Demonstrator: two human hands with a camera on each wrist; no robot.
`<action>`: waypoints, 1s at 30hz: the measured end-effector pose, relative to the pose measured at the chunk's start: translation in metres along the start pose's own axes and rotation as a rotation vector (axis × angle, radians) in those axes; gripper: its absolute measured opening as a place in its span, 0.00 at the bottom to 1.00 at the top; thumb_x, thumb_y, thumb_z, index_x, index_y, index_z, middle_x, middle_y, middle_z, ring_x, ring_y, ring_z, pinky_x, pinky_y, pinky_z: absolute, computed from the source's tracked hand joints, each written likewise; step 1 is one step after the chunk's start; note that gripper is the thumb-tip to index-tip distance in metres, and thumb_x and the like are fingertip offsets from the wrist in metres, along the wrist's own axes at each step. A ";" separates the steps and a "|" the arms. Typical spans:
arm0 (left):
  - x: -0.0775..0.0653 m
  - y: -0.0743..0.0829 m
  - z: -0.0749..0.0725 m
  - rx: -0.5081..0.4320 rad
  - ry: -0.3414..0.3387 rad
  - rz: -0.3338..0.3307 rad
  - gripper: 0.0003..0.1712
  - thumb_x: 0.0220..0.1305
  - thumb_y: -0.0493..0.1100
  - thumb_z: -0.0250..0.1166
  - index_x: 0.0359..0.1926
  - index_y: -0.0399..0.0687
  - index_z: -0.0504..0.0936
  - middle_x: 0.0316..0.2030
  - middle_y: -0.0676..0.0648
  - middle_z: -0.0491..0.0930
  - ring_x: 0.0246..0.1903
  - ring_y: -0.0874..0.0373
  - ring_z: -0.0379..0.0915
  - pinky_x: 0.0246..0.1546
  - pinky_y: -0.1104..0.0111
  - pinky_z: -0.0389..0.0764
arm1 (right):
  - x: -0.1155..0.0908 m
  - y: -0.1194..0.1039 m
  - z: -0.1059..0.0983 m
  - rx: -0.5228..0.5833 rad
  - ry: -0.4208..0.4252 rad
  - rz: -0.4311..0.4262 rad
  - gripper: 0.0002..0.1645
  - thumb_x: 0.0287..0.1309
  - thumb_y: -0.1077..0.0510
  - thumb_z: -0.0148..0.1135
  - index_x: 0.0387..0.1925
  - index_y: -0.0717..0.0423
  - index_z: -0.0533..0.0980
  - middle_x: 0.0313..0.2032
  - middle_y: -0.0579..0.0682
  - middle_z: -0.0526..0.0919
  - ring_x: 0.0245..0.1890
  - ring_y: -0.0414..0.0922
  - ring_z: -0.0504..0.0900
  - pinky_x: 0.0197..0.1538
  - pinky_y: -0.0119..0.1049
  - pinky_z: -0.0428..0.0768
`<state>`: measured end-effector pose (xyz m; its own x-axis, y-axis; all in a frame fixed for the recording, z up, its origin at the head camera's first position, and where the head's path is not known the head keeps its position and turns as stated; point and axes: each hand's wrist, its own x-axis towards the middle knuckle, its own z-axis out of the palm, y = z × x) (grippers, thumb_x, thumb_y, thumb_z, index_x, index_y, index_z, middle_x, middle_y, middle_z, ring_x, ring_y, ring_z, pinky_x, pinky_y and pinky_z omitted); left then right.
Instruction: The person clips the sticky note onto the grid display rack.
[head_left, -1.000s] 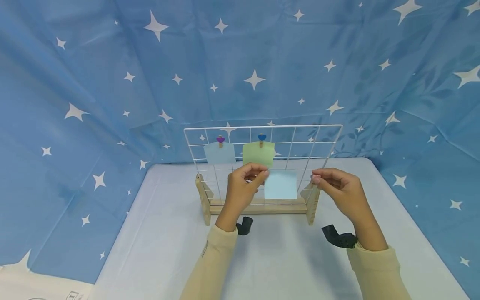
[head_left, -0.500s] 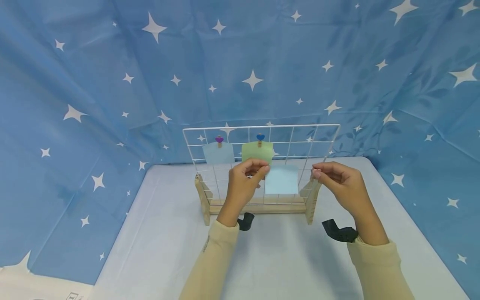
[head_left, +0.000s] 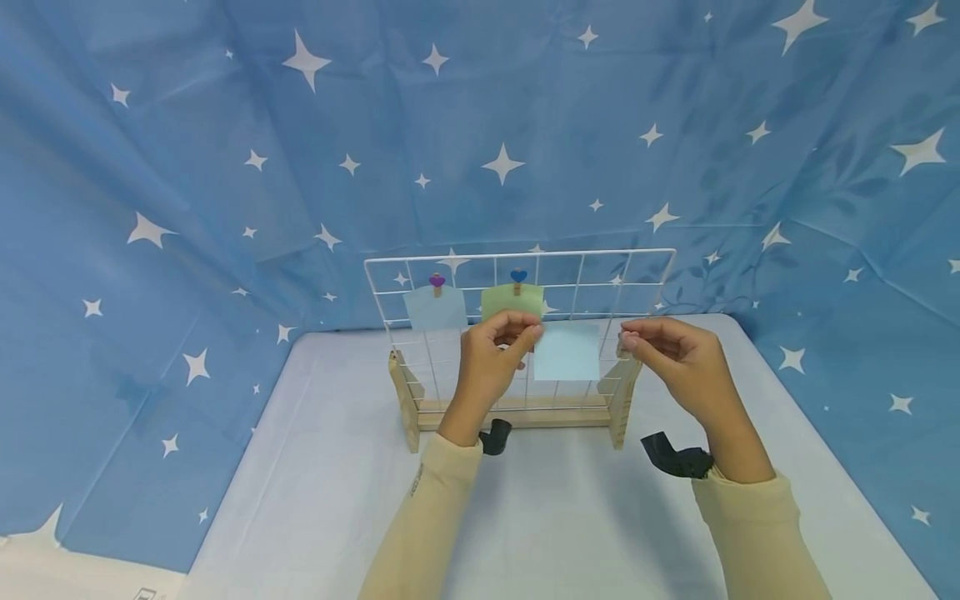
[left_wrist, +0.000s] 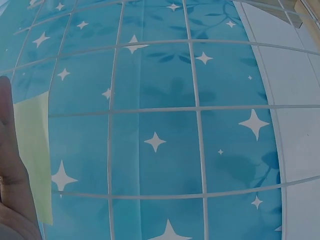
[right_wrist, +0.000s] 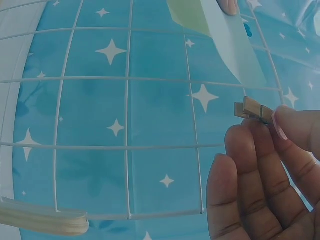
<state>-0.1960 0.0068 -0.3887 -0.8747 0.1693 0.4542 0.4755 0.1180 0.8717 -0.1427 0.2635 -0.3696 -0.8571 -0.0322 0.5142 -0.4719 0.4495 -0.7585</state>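
My left hand pinches a light blue paper square by its upper left corner. The sheet hangs in front of the white wire grid, a little right of and below a green paper. To the right of the sheet, my right hand pinches a small wooden clothespin between thumb and fingers, clearest in the right wrist view. That clothespin is apart from the paper. In the left wrist view only part of the left hand shows, beside the green paper.
The grid stands upright in a wooden base on a white table. Another light blue paper hangs from a purple heart clothespin. A blue heart clothespin holds the green paper. Behind is a blue star-patterned cloth.
Both hands have risen slightly, the left one carrying the blue paper upward and a bit right. The right hand still holds its clothespin. The hung papers stay on the grid.
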 end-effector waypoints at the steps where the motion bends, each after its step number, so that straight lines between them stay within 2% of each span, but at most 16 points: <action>1: 0.001 0.000 0.001 -0.003 0.001 0.001 0.08 0.75 0.42 0.72 0.47 0.41 0.90 0.35 0.44 0.89 0.33 0.48 0.85 0.28 0.67 0.88 | 0.000 0.000 0.000 -0.002 0.001 -0.003 0.11 0.69 0.72 0.68 0.52 0.69 0.86 0.41 0.28 0.88 0.44 0.25 0.86 0.53 0.17 0.80; 6: 0.004 0.003 0.003 -0.013 0.005 0.006 0.09 0.75 0.42 0.72 0.47 0.41 0.91 0.36 0.43 0.89 0.36 0.39 0.85 0.28 0.68 0.88 | 0.002 -0.001 -0.002 -0.009 0.008 -0.005 0.11 0.70 0.71 0.68 0.51 0.69 0.86 0.40 0.27 0.87 0.44 0.25 0.86 0.52 0.17 0.80; 15: 0.011 0.007 0.007 -0.018 -0.002 0.004 0.09 0.76 0.42 0.71 0.50 0.41 0.91 0.38 0.44 0.89 0.35 0.58 0.84 0.29 0.67 0.89 | 0.007 -0.003 -0.005 -0.017 0.009 0.004 0.11 0.69 0.70 0.70 0.51 0.69 0.87 0.41 0.31 0.89 0.43 0.25 0.86 0.51 0.17 0.80; 30: 0.018 0.011 0.015 -0.035 -0.015 -0.027 0.09 0.77 0.41 0.70 0.50 0.40 0.90 0.39 0.43 0.88 0.37 0.60 0.84 0.30 0.64 0.90 | 0.015 -0.003 -0.010 -0.044 0.003 0.011 0.11 0.70 0.68 0.70 0.51 0.67 0.87 0.39 0.28 0.88 0.42 0.26 0.86 0.50 0.16 0.80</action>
<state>-0.2050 0.0257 -0.3735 -0.8856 0.1808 0.4279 0.4479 0.0886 0.8897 -0.1524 0.2709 -0.3557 -0.8616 -0.0241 0.5070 -0.4526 0.4886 -0.7459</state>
